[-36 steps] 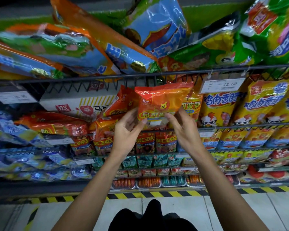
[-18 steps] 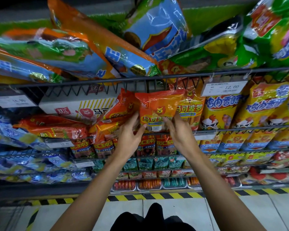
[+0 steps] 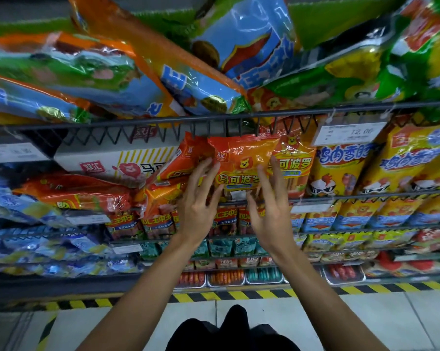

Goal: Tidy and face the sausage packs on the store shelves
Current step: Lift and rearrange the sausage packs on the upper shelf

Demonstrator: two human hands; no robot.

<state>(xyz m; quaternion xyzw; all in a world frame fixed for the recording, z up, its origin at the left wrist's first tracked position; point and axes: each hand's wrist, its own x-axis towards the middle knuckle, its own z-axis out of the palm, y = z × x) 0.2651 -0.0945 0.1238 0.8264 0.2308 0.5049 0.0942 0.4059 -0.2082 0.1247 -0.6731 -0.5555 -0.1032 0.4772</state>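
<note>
Head view: an orange sausage pack (image 3: 241,164) stood upright on the wire shelf (image 3: 239,117) at twelve o'clock — the left hand (image 3: 197,209) at ten, the right hand (image 3: 271,211) at two, fingers straight and spread, touching its face.

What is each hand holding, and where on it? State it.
Neither grips anything: left hand and right hand press straight fingers against the orange sausage pack, at its lower left and lower right.
</note>
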